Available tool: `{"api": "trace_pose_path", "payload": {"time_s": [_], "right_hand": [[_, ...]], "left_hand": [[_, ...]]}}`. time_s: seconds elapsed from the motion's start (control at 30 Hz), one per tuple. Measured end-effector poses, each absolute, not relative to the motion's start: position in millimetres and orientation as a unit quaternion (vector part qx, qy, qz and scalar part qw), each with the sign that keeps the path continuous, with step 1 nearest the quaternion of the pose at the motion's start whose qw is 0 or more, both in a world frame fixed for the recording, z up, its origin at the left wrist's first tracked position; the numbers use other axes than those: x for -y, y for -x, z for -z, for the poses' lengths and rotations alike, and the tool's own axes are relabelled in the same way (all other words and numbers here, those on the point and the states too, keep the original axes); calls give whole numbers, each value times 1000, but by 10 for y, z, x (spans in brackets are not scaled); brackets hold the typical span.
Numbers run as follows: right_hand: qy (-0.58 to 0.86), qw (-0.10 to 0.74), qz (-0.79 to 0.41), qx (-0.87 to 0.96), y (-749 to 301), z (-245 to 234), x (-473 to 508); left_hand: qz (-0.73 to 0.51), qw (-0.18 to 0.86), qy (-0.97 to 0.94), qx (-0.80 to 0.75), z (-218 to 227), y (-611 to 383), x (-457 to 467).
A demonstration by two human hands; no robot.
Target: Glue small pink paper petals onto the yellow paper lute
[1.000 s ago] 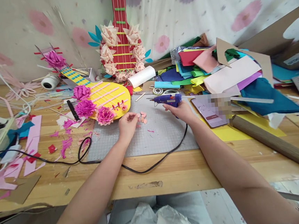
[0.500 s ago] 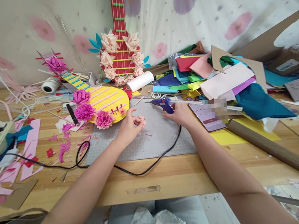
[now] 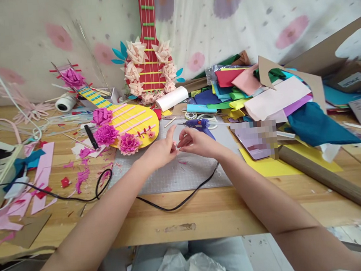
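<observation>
My left hand [image 3: 159, 152] and my right hand [image 3: 195, 142] meet over the grey cutting mat [image 3: 184, 173], fingertips pinched together on a small piece I cannot make out. The blue glue gun [image 3: 200, 125] lies on the mat just behind my right hand, its black cord [image 3: 174, 204] trailing off the table's front edge. A yellow paper guitar [image 3: 131, 120] with magenta paper flowers [image 3: 106, 134] lies to the left of my hands.
A red paper guitar [image 3: 149, 66] with pale flowers leans on the wall. Coloured paper sheets [image 3: 258, 90] pile up at the right beside a phone [image 3: 252, 139] and a cardboard tube [image 3: 333, 181]. Pink scraps [image 3: 39, 177] and a tape roll [image 3: 64, 103] lie at the left.
My right hand has let go of the glue gun, which now lies on the mat. Both hands have come together, pinching something small between them.
</observation>
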State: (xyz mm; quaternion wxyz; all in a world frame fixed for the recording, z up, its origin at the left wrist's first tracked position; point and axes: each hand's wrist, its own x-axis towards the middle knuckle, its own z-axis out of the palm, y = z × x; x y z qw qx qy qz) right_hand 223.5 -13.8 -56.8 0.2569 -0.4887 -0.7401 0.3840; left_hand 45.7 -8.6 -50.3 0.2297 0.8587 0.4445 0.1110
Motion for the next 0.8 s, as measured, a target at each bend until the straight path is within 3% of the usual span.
{"api": "trace_pose_path", "payload": {"time_s": [0.33,0.57,0.8], "right_hand": [[556,166,-212,787,-2033,502,143],[588,343,-352,642,-2167,653,4],[565,475,-470,484,-2095,826,-149]], "left_hand": [[-67,208,-875,-432,434,-443,57],[-204,148,-737,-627,198,-69,80],[-255,363,-591,-674,359,-13,65]]}}
